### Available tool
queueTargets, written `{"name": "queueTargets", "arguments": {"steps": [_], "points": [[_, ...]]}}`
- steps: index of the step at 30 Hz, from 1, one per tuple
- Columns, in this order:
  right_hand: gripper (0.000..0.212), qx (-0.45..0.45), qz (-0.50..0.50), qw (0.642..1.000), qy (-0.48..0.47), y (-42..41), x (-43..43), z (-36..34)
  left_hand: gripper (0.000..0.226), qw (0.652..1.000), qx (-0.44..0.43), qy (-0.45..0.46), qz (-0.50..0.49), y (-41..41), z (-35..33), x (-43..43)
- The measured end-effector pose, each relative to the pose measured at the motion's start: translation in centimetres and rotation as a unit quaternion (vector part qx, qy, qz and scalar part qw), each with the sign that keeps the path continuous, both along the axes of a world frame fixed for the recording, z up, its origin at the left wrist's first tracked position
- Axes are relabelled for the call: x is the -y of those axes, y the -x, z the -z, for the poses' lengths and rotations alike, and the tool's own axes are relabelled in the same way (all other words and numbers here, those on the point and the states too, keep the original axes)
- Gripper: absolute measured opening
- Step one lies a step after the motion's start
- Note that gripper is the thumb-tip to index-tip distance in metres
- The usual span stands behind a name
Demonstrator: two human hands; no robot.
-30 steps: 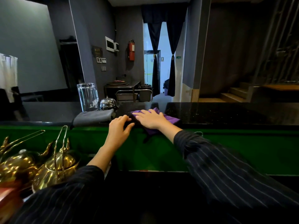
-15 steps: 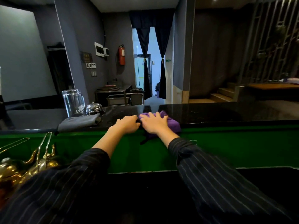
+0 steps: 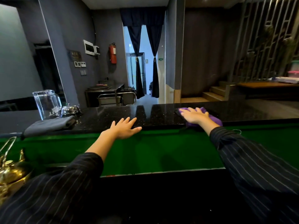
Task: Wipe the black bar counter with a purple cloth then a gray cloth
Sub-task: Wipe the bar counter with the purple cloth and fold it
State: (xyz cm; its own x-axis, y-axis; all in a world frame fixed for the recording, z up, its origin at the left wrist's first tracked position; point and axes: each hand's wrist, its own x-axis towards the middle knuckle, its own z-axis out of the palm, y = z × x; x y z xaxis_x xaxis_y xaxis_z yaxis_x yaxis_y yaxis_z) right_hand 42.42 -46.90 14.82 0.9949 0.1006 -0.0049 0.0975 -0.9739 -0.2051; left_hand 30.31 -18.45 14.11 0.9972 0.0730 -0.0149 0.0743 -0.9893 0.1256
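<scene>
Head view, counter: black bar counter [image 3: 161, 117] runs left to right across the frame, above a green front panel [image 3: 153, 151].
Purple cloth: purple cloth [image 3: 212, 118] bunched near the counter's front edge, right of centre; long axis roughly left to right.
Right hand: right hand [image 3: 195, 116] flat on the cloth, fingers spread, pointing left and away.
Left hand: left hand [image 3: 124, 128] open, palm down on the front edge, holding nothing.
Gray cloth: gray cloth [image 3: 48, 125] folded at left, long axis along the counter, beside a glass pitcher [image 3: 47, 104] and bell [image 3: 70, 109].
</scene>
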Motion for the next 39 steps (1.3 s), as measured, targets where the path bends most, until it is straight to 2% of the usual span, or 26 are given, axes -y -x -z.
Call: {"name": "queueTargets", "arguments": {"steps": [4, 6, 9, 13, 15, 17, 20, 23, 27, 29, 30, 34, 36, 39], "points": [[0.062, -0.011, 0.088, 0.995, 0.043, -2.1, -1.5, -0.6, 0.059, 0.999, 0.040, 0.005, -0.013, -0.3, 0.7, 0.5], [0.062, -0.013, 0.097, 0.993, 0.061, -1.9, -3.8, -1.0, 0.057, 0.998, 0.055, 0.006, -0.014, -0.4, 0.7, 0.5], [0.060, 0.008, 0.023, 0.998, 0.055, -1.6, -8.5, -1.1, 0.057, 0.998, 0.062, 0.011, -0.010, -0.3, 0.7, 0.5], [0.064, 0.010, -0.130, 0.991, 0.029, 0.4, -15.9, -0.6, 0.057, 0.999, 0.043, 0.014, -0.012, -0.3, 0.1, 0.2], [0.060, -0.004, -0.205, 0.979, 0.020, 1.6, -17.2, -0.8, 0.059, 0.999, 0.028, 0.032, -0.014, -0.5, -1.0, -0.6], [0.056, -0.007, -0.240, 0.971, 0.010, 1.9, -15.9, -1.2, 0.061, 0.999, 0.014, 0.039, -0.028, -0.8, -1.8, -1.9], [0.056, -0.003, -0.197, 0.980, 0.007, -0.3, -11.5, -1.4, 0.081, 0.999, -0.018, 0.013, -0.039, -1.1, -1.3, -4.1], [0.064, -0.007, -0.086, 0.996, 0.000, -4.5, -6.9, -1.3, 0.057, 0.999, 0.003, -0.015, -0.033, -1.3, -0.3, -4.4], [0.065, -0.033, 0.005, 0.999, 0.032, -7.9, -6.1, -1.9, 0.065, 0.998, 0.027, -0.047, -0.018, -1.4, 0.4, -4.5], [0.069, -0.059, 0.061, 0.996, 0.019, -9.6, -8.2, -2.5, 0.060, 0.997, 0.055, -0.045, -0.025, -1.4, 0.7, -4.5], [0.070, -0.070, 0.059, 0.996, 0.025, -10.7, -9.8, -2.6, 0.059, 0.996, 0.070, -0.046, -0.026, -1.4, 0.8, -4.5], [0.071, -0.072, -0.022, 0.997, 0.030, -13.6, -17.5, -1.9, 0.054, 0.992, 0.108, -0.051, -0.029, -1.8, 1.5, -4.7], [0.065, -0.050, -0.096, 0.994, 0.022, -11.8, -21.6, -1.8, 0.053, 0.991, 0.120, -0.058, -0.031, -2.1, 1.7, -4.8], [0.076, -0.032, -0.167, 0.985, 0.034, -9.0, -26.9, -1.4, 0.054, 0.989, 0.131, -0.065, -0.025, -2.3, 1.7, -4.9]]}}
